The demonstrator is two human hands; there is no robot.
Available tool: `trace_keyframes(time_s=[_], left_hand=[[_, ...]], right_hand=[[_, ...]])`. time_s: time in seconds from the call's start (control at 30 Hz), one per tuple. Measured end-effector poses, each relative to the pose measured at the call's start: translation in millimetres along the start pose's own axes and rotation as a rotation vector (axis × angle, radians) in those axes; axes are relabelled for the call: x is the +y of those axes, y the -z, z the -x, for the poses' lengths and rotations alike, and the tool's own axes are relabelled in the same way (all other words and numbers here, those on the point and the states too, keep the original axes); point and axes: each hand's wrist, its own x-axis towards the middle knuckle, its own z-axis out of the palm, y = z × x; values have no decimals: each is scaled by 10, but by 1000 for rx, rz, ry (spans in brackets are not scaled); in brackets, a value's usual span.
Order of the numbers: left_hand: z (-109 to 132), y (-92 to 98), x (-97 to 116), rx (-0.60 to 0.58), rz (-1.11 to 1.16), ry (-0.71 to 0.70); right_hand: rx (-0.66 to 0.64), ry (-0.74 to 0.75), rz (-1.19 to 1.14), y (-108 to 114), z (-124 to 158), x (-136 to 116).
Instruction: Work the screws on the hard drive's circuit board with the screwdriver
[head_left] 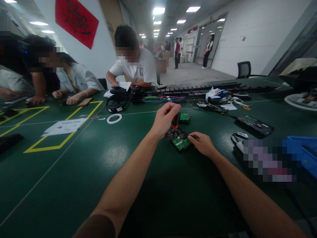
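Observation:
In the head view, my left hand [163, 120] is closed on a screwdriver [175, 123] with a dark and red handle. The screwdriver stands nearly upright over a hard drive [182, 144] whose green circuit board faces up; its tip is too small to make out. My right hand [203, 144] pinches the right edge of this drive with thumb and fingertips. A smaller drive [184, 117] with a green board lies just behind it. Further right on the table is another drive [255, 125].
A white tape roll [114, 119] and paper sheets [64, 127] lie to the left. Cables and long black rails [188, 91] run along the back, with white gloves [216, 95] nearby. At right sits a blue tray [300, 153]. A person [146, 64] sits across.

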Motion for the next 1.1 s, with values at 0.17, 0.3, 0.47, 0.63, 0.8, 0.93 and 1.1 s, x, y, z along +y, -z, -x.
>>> trace_keyframes(time_s=[0.17, 0.3, 0.47, 0.63, 0.8, 0.93, 1.1], left_hand=[[8, -20, 39, -52, 61, 70], [13, -52, 58, -30, 199, 157], [9, -61, 4, 6, 292, 164], [37, -113, -6, -17, 250, 157], [18, -116, -40, -3, 223, 122], [-21, -55, -77, 49, 110, 54], [-26, 1, -47, 15, 18, 24]], right_hand=[[-6, -1, -5, 0, -2, 5], [-7, -1, -2, 3, 6, -5], [-7, 1, 0, -2, 1, -13], [-6, -1, -3, -12, -8, 8], [-6, -8, -14, -11, 2, 21], [-5, -11, -19, -1, 13, 18], [-8, -11, -29, 12, 16, 15]])
